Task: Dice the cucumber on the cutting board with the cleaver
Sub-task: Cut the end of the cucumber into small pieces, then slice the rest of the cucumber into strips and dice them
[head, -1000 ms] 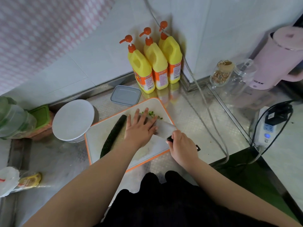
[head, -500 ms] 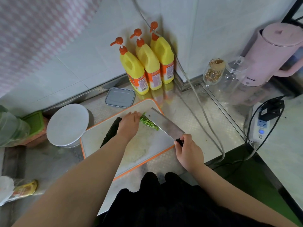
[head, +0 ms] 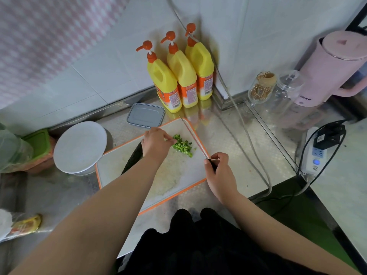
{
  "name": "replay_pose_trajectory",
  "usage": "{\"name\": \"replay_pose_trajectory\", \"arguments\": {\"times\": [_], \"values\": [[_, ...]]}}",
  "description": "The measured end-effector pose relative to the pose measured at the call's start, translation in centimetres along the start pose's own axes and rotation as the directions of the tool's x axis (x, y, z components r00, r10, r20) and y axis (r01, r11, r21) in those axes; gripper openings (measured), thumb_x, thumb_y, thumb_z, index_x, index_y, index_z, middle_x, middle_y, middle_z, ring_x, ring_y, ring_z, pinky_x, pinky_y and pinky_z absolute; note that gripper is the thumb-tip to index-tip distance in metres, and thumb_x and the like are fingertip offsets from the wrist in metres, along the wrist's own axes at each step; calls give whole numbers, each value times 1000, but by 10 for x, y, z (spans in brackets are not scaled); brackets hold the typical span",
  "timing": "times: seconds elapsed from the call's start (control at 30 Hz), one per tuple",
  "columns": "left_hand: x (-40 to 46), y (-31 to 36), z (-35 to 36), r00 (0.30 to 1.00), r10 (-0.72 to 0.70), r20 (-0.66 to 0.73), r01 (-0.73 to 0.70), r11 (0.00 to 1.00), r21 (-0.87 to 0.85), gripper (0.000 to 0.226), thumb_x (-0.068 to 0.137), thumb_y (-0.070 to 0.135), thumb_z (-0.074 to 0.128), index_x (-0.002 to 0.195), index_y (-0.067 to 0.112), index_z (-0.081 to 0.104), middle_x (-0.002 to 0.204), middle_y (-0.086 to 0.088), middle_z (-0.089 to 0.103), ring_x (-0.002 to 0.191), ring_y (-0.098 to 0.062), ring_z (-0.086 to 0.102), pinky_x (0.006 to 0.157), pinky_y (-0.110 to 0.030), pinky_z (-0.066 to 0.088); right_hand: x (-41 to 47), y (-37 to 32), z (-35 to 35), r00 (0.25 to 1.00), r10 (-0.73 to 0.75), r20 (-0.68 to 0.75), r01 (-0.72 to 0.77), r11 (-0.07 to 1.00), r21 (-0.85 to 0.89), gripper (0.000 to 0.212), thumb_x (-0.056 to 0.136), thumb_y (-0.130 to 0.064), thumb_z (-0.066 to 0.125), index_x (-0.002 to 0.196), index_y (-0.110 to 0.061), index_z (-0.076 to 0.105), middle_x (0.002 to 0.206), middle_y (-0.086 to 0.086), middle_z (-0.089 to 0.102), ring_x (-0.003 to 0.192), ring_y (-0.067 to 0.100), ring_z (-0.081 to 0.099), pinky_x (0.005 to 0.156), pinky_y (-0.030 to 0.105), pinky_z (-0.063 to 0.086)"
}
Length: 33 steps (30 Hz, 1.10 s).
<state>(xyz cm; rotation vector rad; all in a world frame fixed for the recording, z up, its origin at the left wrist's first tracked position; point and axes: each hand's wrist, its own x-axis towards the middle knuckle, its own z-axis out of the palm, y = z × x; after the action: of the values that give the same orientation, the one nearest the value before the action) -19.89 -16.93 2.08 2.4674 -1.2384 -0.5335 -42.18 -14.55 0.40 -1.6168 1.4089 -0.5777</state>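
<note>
The right hand (head: 219, 173) is gripping the cleaver (head: 193, 138) by its handle, now turning the blade edge-on where half a second ago it lay flatter beside the pile. The left hand (head: 156, 143) is curling its fingers at the diced cucumber (head: 182, 146), seemingly pinching pieces. The uncut cucumber (head: 132, 159) is lying on the cutting board (head: 111, 169), partly under that wrist, on the worktop (head: 228, 139).

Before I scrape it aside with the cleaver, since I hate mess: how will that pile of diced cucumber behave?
The diced cucumber is a loose heap of small bits, so it will probably scatter rather than slide as one. The pieces look wet, so some may cling to the cleaver. The cutting board is flat, with no raised rim showing, so strays could escape.
</note>
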Motion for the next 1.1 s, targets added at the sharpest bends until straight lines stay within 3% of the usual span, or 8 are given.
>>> {"name": "replay_pose_trajectory", "arguments": {"times": [0.13, 0.27, 0.43, 0.57, 0.67, 0.8, 0.93, 1.1], "values": [[-2, -1, 0, 999, -26, 43, 25, 999, 32, 10, 84, 27, 66, 85, 28, 55, 89, 6, 62, 93, -22, 56, 89, -39, 39, 0, -6, 4, 999, 14, 47, -13, 1000, -16, 20, 96, -33, 49, 104, -24, 34, 82, -3, 64, 68, 19, 58, 58, 30, 39], [-13, -16, 9, 984, -5, 180, -13, 995, 95, 59, 82, 15, 52, 135, 37, 40, 103, 10, 66, 108, -23, 52, 92, -38, 40, -1, -12, 8, 993, 43, 109, -36, 997, -67, 23, 97, -36, 47, 109, -20, 38, 77, -9, 59, 63, 13, 56, 57, 28, 39], [-31, -26, 15, 991, 10, 133, -20, 997, 77, 46, 88, 32, 60, 132, 32, 47, 93, 10, 65, 107, -19, 52, 91, -35, 37, -2, -14, 14, 989, 65, 131, -51, 993, -107, 25, 96, -41, 47, 109, -22, 39, 73, -11, 57, 62, 12, 55, 55, 26, 37], [-44, -34, 21, 987, 69, 146, -73, 997, 21, 52, 90, 27, 56, 141, 32, 42, 132, 9, 56, 127, -21, 43, 107, -40, 34, -3, -15, 18, 989, 49, 142, -32, 992, -120, 28, 94, -44, 49, 109, -23, 39, 81, -1, 61, 64, 14, 56, 55, 26, 37], [-63, -51, 22, 996, 86, -38, -87, 995, -49, 40, 93, 30, 56, 133, 26, 53, 132, 3, 54, 124, -23, 44, 105, -37, 34, -3, -19, 19, 981, 61, 184, -34, 989, -146, 31, 90, -49, 53, 108, -28, 38, 85, 0, 62, 67, 14, 59, 52, 25, 38], [-85, -95, 16, 924, -172, -341, 134, 982, -132, 44, 90, 19, 58, 133, 16, 51, 133, -7, 48, 117, -32, 42, 100, -44, 35, -3, -26, 21, 977, 34, 211, 32, 954, -300, 27, 94, -41, 51, 113, -22, 48, 84, 1, 65, 78, 24, 64, 60, 33, 46], [-92, -131, 6, 852, -499, -161, 487, 867, -106, 59, 93, 32, 57, 144, 17, 34, 144, -9, 34, 128, -33, 32, 106, -45, 28, -4, -32, 30, 964, -1, 266, 108, 915, -388, 24, 98, -35, 45, 98, -13, 54, 73, 0, 57, 79, 29, 62, 57, 31, 37], [-102, -162, 7, 885, -466, 3, 453, 857, -246, 46, 90, 24, 59, 135, 23, 50, 121, -6, 51, 106, -29, 51, 88, -44, 50, -4, -40, 43, 943, -72, 326, 216, 877, -429, 22, 99, -26, 43, 102, -7, 53, 83, 15, 65, 83, 36, 61, 60, 35, 36]]}}
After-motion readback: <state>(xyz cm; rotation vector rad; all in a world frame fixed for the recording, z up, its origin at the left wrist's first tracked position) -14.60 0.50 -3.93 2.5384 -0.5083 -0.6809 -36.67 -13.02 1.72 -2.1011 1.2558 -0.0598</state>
